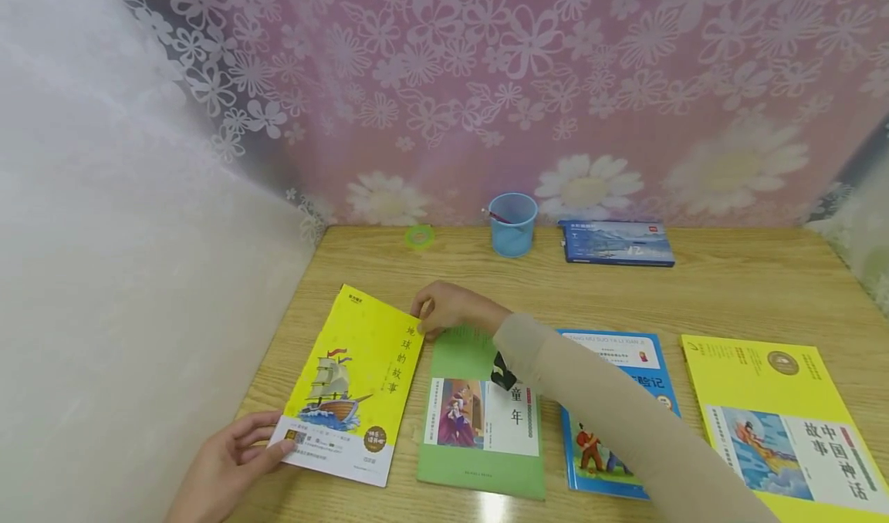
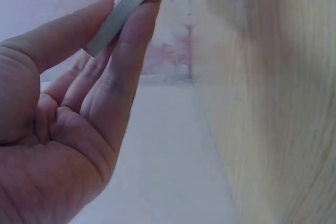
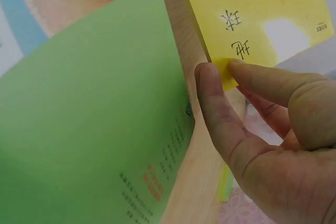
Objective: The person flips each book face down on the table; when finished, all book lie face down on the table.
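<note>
A yellow book [image 1: 361, 376] with a sailing ship on its cover is tilted at the left of the table. My left hand [image 1: 236, 457] pinches its lower left corner between thumb and fingers; in the left wrist view the book's edge [image 2: 123, 17] sits between them. At the upper right corner, my right hand [image 1: 447, 307] pinches the same book, and the right wrist view shows thumb and finger on the yellow cover [image 3: 262, 14]. Beside it lies a green book [image 1: 479, 469], partly covered by the right hand and forearm.
Farther right lie a blue book [image 1: 576, 353], partly behind my right sleeve, and another yellow book [image 1: 750, 376]. Along the back stand a light blue cup [image 1: 512, 234] with a pen in it, a green tape roll [image 1: 420, 237] and a blue box [image 1: 618, 243]. A white wall rises at the left.
</note>
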The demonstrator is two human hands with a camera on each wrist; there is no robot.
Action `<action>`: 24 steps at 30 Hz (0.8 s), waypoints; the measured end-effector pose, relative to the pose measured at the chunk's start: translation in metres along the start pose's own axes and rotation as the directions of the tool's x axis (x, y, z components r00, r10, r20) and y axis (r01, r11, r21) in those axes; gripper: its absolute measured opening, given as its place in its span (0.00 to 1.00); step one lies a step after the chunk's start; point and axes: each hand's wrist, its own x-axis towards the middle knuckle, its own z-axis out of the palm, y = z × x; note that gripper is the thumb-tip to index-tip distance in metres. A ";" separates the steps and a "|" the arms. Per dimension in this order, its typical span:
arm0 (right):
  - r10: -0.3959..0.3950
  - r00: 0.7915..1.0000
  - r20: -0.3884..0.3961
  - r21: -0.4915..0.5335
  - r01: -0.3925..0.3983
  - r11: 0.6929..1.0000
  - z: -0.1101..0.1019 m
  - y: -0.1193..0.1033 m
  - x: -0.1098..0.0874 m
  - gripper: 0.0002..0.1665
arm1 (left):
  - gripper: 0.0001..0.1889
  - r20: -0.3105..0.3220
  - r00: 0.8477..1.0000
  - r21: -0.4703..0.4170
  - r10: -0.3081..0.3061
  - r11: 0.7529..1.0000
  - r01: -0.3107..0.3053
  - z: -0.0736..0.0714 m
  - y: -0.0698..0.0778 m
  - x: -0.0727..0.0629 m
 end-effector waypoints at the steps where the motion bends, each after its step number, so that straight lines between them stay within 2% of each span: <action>1: -0.002 1.000 0.001 0.025 0.001 1.000 -0.001 -0.001 -0.002 0.07 | 0.27 -0.015 1.000 0.016 0.000 1.000 0.000 -0.001 0.002 -0.001; 5: -0.012 1.000 0.016 0.101 0.010 0.995 -0.009 -0.005 -0.008 0.08 | 0.28 -0.036 0.999 0.047 0.030 0.998 -0.029 -0.004 0.008 -0.005; 8: -0.007 0.999 0.046 0.177 -0.001 0.984 -0.017 -0.008 -0.011 0.09 | 0.26 -0.065 0.994 0.066 0.091 0.994 -0.087 -0.007 0.012 -0.008; 12: 0.002 0.996 0.087 0.296 -0.028 0.955 -0.028 -0.011 -0.012 0.11 | 0.22 -0.109 0.979 0.107 0.173 0.981 -0.162 -0.009 0.015 -0.011; 18: 0.003 0.987 0.158 0.397 -0.066 0.916 -0.040 -0.016 -0.014 0.13 | 0.20 -0.140 0.965 0.145 0.222 0.969 -0.202 -0.009 0.021 -0.015; 21: 0.023 0.984 0.174 0.455 -0.101 0.885 -0.044 -0.020 -0.015 0.15 | 0.18 -0.158 0.952 0.183 0.261 0.956 -0.231 -0.009 0.023 -0.017; 24: 0.043 0.987 0.158 0.502 -0.117 0.857 -0.044 -0.023 -0.015 0.16 | 0.16 -0.166 0.925 0.216 0.343 0.927 -0.305 -0.009 0.025 -0.020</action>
